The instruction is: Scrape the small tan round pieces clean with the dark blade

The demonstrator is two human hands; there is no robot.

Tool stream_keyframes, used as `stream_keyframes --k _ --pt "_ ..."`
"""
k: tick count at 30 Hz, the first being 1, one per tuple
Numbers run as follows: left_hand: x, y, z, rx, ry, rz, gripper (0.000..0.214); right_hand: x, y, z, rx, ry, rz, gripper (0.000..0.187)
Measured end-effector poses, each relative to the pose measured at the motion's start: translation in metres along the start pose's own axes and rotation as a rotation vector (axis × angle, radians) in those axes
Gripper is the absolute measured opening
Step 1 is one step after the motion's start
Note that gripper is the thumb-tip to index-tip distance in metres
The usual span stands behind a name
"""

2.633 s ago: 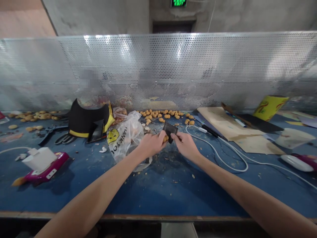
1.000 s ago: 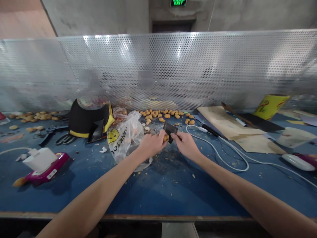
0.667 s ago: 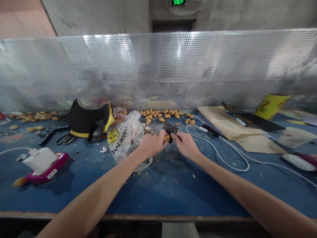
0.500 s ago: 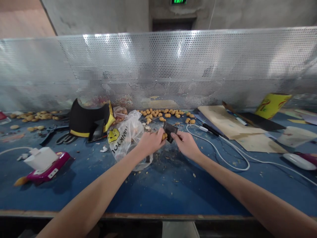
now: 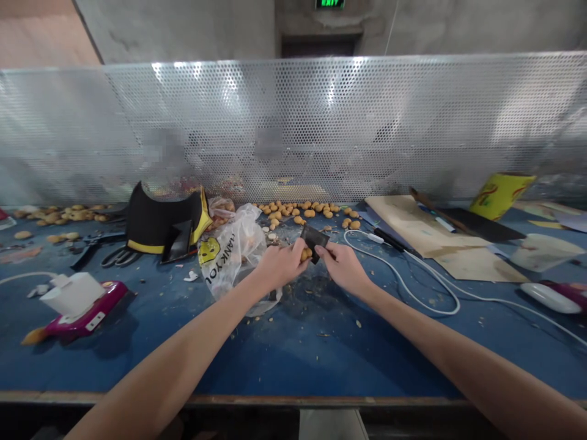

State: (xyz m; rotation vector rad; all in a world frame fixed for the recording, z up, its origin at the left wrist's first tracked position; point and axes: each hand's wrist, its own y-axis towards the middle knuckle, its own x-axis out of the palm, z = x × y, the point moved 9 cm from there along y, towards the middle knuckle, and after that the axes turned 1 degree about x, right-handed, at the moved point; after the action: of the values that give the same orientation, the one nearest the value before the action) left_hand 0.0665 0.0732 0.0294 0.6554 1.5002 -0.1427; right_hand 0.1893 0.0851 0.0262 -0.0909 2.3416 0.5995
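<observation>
My left hand is closed around a small tan, peanut-shaped piece, most of it hidden by the fingers. In my right hand, a dark square sheet that looks like sandpaper is pinched between thumb and fingers. The sheet lies against the tan piece, and both hands nearly meet above the blue table. Beside my left hand lies a clear plastic bag with a yellow print. Several similar tan pieces are spread behind my hands.
A perforated metal screen closes off the table's back. To the left are a black-and-yellow curved object, scissors and a purple power strip with a white plug. A white cable, brown paper and a yellow roll lie right.
The hands keep nearly the same position, with the dark sheet still against the tan piece. The whole view has shifted very slightly.
</observation>
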Motion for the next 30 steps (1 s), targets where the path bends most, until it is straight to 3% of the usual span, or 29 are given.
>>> stream_keyframes --k 13,19,30 --pt "-0.001 0.0 -0.003 0.0 0.008 0.011 0.03 0.0 0.0 -0.001 0.01 -0.001 0.001 0.034" --pt "-0.002 -0.001 0.007 0.04 0.0 -0.006 0.027 0.002 0.001 -0.001 -0.002 0.011 -0.011 0.033" --pt "0.0 0.001 -0.001 0.038 0.031 0.003 0.028 0.001 0.0 0.0 -0.005 0.0 0.004 0.033"
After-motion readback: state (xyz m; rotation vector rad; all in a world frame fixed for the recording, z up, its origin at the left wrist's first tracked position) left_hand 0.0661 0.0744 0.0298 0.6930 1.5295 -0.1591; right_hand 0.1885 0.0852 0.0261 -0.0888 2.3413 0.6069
